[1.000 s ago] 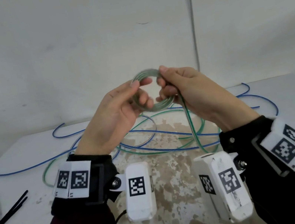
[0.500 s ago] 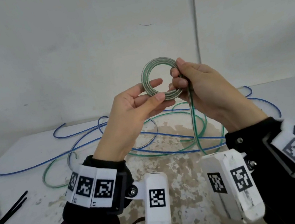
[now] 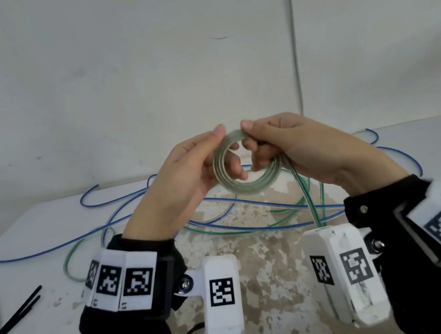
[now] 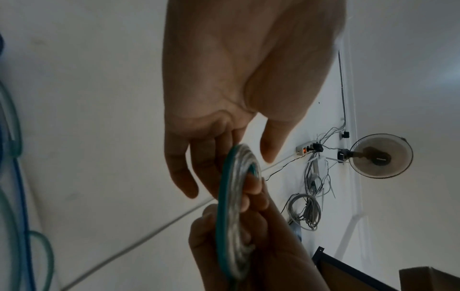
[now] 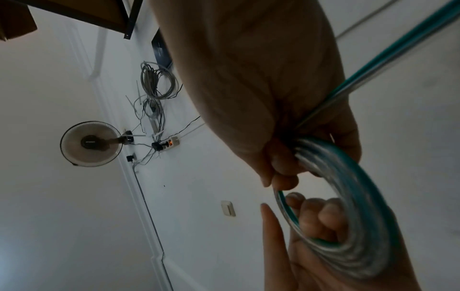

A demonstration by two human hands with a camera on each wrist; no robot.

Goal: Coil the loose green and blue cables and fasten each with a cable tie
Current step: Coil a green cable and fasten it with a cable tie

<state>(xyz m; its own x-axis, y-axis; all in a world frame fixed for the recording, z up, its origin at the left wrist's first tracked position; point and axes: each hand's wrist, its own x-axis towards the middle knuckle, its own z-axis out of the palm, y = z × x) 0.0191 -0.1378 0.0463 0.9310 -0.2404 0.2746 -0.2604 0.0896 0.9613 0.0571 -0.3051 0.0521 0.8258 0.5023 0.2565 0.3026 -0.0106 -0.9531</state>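
Both the left hand (image 3: 186,178) and right hand (image 3: 309,149) grasp the green cable (image 3: 248,185) coil above the table (image 3: 34,227).

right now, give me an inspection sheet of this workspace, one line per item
surface: white table, worn brown patches in the middle
job's things: green coil held up above it; black cable ties at left edge
clutter: nothing seen
grippers: left hand and right hand both grip the coil
cables: green cable trails down from the coil; blue cable lies loose, uncoiled
surroundings: white wall; fan and power strip in wrist views
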